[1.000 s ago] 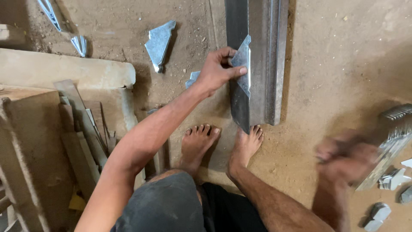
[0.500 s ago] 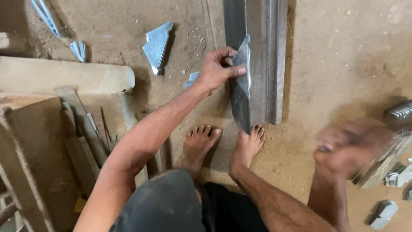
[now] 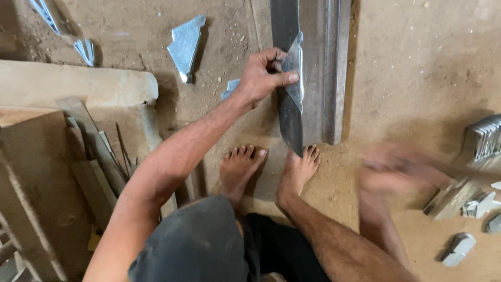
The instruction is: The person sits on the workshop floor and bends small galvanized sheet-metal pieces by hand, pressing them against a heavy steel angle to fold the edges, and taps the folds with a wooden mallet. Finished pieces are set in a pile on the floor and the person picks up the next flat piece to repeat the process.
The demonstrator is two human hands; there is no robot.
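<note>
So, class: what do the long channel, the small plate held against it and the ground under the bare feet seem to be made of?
Long channel: likely thin sheet steel, perhaps galvanised; dull grey sheen, crisp folded edges.
Small plate, pinched in the left hand: seemingly the same bright grey sheet metal, with cut angled corners.
Ground: looks like packed earth or dusty cement; tan, matte, gritty with loose crumbs.

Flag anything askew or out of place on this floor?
Cut sheet-metal scraps lie scattered on the dirt floor, and bare feet sit right at the long metal channel's cut end. The left hand pinches a small metal plate against it; the right hand is blurred.
</note>
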